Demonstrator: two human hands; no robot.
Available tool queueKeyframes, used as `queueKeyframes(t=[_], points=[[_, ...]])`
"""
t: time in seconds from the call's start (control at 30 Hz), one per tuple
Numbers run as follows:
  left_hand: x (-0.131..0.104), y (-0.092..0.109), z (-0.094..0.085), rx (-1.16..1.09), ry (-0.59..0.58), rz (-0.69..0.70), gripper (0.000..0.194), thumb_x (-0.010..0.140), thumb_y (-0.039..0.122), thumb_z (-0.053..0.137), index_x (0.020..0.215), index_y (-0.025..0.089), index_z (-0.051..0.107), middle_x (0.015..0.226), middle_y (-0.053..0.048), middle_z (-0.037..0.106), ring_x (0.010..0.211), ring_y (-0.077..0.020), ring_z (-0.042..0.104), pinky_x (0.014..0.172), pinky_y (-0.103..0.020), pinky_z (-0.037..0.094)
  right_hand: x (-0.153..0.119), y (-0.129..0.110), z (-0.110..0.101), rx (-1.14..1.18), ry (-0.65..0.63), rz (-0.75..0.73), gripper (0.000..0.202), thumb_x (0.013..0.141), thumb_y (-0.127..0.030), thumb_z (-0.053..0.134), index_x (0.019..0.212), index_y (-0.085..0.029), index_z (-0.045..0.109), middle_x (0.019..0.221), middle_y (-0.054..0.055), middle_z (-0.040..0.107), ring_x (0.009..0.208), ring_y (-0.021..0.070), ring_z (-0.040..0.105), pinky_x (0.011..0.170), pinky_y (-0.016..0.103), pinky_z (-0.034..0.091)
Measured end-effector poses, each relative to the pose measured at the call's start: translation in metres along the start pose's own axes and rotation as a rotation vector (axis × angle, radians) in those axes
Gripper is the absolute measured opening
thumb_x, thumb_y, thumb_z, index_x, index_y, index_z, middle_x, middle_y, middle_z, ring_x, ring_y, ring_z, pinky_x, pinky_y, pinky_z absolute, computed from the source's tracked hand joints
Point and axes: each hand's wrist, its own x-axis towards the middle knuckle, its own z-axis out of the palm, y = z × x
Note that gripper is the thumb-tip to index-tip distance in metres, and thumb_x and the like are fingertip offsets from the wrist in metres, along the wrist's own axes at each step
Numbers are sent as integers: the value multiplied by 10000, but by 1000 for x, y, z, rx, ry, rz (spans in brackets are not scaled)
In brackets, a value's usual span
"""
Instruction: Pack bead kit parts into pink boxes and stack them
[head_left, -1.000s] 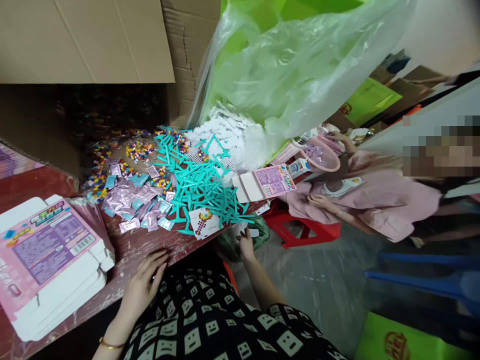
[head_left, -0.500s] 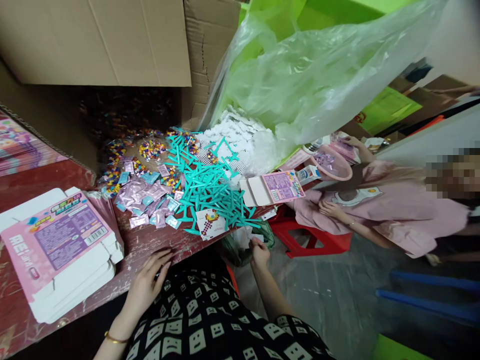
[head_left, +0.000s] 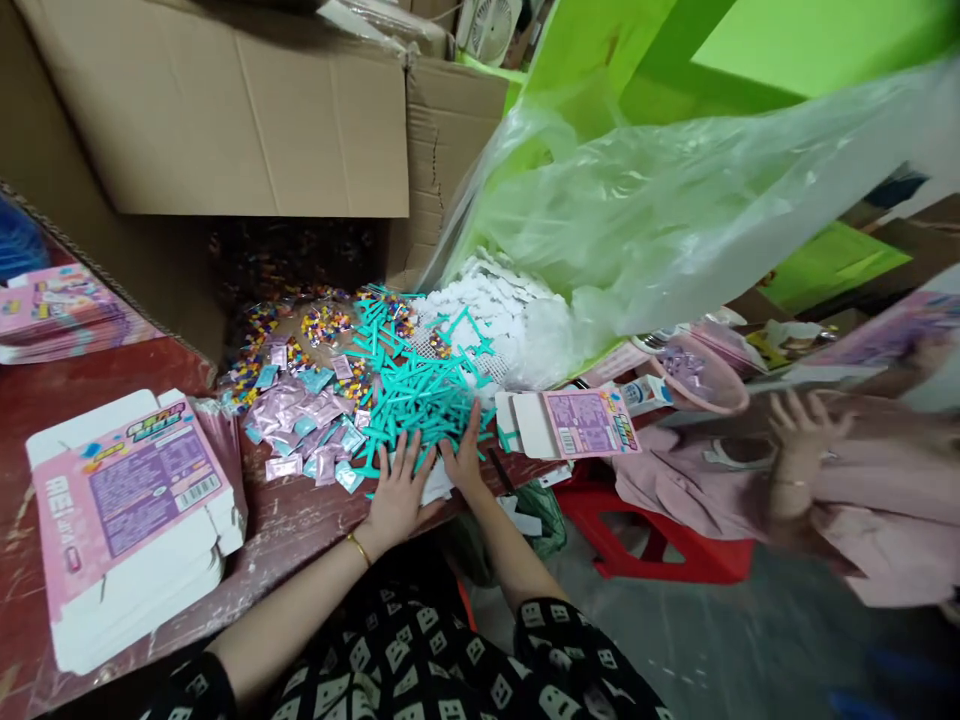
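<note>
My left hand [head_left: 400,492] lies with spread fingers at the front edge of a pile of teal plastic T-shaped tools [head_left: 420,393]. Close beside it, my right hand [head_left: 465,458] reaches its outstretched fingers onto the same pile. Under and between the two hands shows part of a white printed card [head_left: 437,484], mostly covered. Left of the pile lie small pink and blue sachets [head_left: 300,415]. Behind them are clear bags of colourful beads [head_left: 324,323]. White plastic pieces [head_left: 502,300] are heaped at the back.
Flattened pink boxes [head_left: 142,500] are stacked at left on the red table [head_left: 300,520]. An open pink box [head_left: 589,422] lies at the right edge. A large cardboard carton [head_left: 300,120] stands behind. Another person in pink [head_left: 697,470] is at right, by a pink basin [head_left: 724,385].
Both my hands have moved onto the front of the teal pile, the left from the table edge, the right from beside the green bag. The other person has raised a hand.
</note>
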Motion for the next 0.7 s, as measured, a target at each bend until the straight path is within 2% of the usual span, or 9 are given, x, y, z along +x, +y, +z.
queueKeyframes(t=[0.1, 0.2, 0.33, 0.43, 0.5, 0.57, 0.6, 0.67, 0.7], points=[[10, -15, 5, 2, 55, -65, 824, 893, 521, 587, 1529, 106, 265, 1610, -270, 174, 1513, -406, 65, 1167, -685, 111, 39, -1, 23, 109, 25, -21, 922, 927, -675, 367, 1560, -172, -77, 1633, 167, 37, 1524, 322, 42, 1216, 565, 120], [28, -25, 8, 0, 76, -105, 841, 893, 506, 595, 1531, 93, 233, 1611, -289, 137, 1513, -405, 33, 1167, -681, 125, 72, 0, 42, 129, 33, -17, 1030, 871, -754, 390, 1550, -156, -102, 1626, 184, 19, 1524, 334, 10, 1218, 554, 109], [44, -30, 11, 13, 83, -134, 867, 898, 485, 598, 1540, 87, 174, 1600, -311, 150, 1512, -398, 49, 1173, -668, 129, 93, 0, 47, 243, 72, -9, 1043, 845, -788, 389, 1551, -157, -49, 1624, 189, 52, 1521, 330, 76, 1206, 550, 177], [44, -29, 9, -28, 87, -134, 880, 895, 484, 605, 1546, 105, 150, 1610, -310, 85, 1512, -401, 46, 1169, -674, 130, 92, -1, 22, 332, 80, 42, 952, 855, -744, 435, 1545, -169, 119, 1603, 181, 190, 1489, 305, 229, 1174, 515, 290], [40, -29, 2, -83, 71, -136, 896, 879, 506, 620, 1545, 120, 160, 1618, -298, 46, 1512, -403, 29, 1165, -688, 117, 87, -1, -9, 301, 184, 120, 808, 832, -644, 585, 1450, -171, 370, 1517, 177, 379, 1400, 293, 392, 1122, 486, 377], [35, -29, -10, -137, 55, -146, 862, 880, 518, 616, 1530, 129, 205, 1623, -285, 52, 1515, -396, 29, 1168, -689, 108, 79, 0, -43, 259, 344, 229, 557, 774, -538, 711, 1168, -157, 615, 1238, 153, 627, 1145, 269, 601, 980, 444, 499], [31, -30, -17, -159, 53, -151, 817, 892, 511, 601, 1519, 139, 232, 1627, -274, 68, 1518, -385, 35, 1172, -684, 107, 73, 1, -59, 253, 395, 298, 449, 746, -511, 744, 1008, -155, 664, 1037, 119, 694, 961, 243, 660, 864, 409, 547], [20, -32, -34, -191, 55, -162, 695, 934, 460, 556, 1499, 171, 271, 1633, -243, 104, 1524, -356, 57, 1184, -665, 115, 59, 2, -85, 262, 384, 430, 368, 736, -515, 748, 793, -161, 669, 706, 44, 679, 637, 180, 636, 634, 332, 550], [13, -34, -42, -204, 55, -166, 644, 951, 429, 535, 1492, 187, 282, 1636, -226, 123, 1525, -344, 73, 1189, -657, 124, 52, 2, -94, 272, 330, 480, 375, 748, -532, 731, 752, -162, 669, 631, 28, 660, 549, 160, 604, 566, 310, 529]])
